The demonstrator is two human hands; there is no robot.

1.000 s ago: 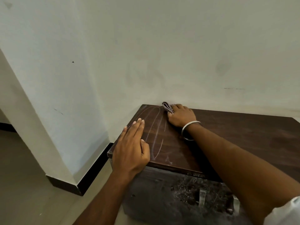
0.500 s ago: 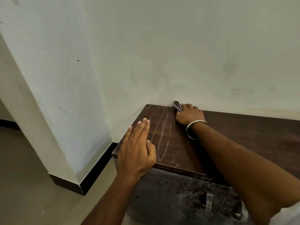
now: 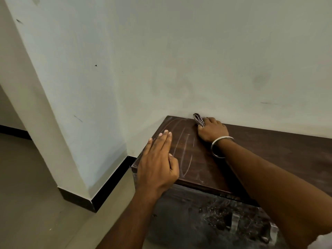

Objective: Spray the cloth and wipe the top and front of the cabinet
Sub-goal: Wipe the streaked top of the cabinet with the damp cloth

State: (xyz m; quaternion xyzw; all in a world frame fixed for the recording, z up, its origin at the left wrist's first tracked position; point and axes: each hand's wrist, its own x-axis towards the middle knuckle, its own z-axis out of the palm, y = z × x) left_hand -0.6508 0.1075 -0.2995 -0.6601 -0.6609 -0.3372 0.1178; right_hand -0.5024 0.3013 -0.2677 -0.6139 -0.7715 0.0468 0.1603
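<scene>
A pale wall (image 3: 197, 60) backed the dark, streaked cabinet (image 3: 269, 150). At its twelve o'clock edge the right hand (image 3: 212, 130) clutched a bunched patterned cloth (image 3: 198, 119); the left hand (image 3: 158, 164) lay flat, fingers straight.

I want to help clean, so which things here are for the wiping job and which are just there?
For the job:
- cloth, held by the right hand
- cabinet, its top being wiped
- left hand, flat on the top

Just there:
- wall
- floor
- bangle on the right wrist
</scene>
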